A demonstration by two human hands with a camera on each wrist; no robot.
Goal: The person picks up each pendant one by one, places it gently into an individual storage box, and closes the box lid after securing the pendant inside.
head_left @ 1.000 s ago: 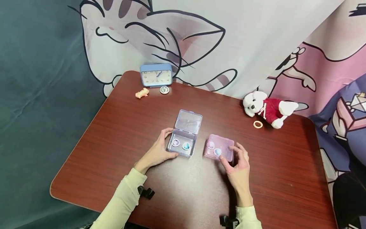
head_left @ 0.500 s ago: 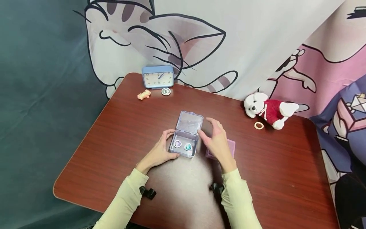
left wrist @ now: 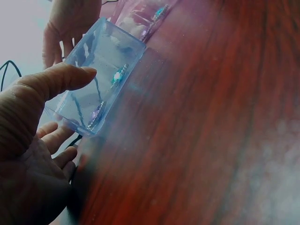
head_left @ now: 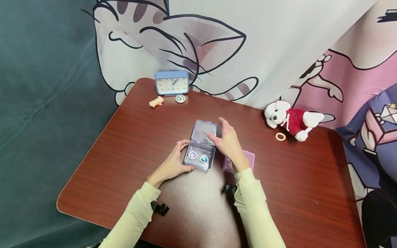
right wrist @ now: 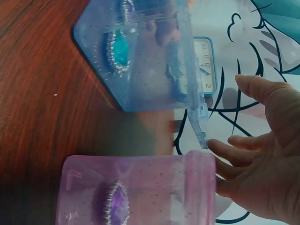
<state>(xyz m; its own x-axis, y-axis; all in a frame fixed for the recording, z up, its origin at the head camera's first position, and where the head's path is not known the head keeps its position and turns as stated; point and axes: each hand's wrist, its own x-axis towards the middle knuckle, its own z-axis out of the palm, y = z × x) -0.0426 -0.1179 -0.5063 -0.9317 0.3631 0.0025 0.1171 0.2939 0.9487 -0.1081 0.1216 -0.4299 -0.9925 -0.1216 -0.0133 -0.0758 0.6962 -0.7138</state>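
Note:
A clear blue plastic box (head_left: 200, 164) stands on the table with its hinged lid (head_left: 203, 131) folded back. Inside lie a purple heart gem (head_left: 193, 155) and a teal heart gem (head_left: 203, 158), both with silvery rims. My left hand (head_left: 172, 164) grips the box from its left, thumb at the near side and fingers at the far side. My right hand (head_left: 229, 143) is over the lid's right side, thumb above the lid and fingers at its right edge, loosely spread. A closed pink plastic box (head_left: 251, 159) sits partly hidden under the right wrist; a purple gem (right wrist: 117, 206) shows inside.
At the back stand a blue clock (head_left: 172, 83), a small orange-pink figurine (head_left: 156, 102) and a round metal piece (head_left: 180, 99). A white plush dog (head_left: 294, 119) in red lies back right, beside a pale ring (head_left: 280, 136). A printed curtain (head_left: 273, 41) hangs behind the table.
My right hand has left the pink box and moved left and away from me to the blue box's lid. My left hand keeps its grip on the blue box.

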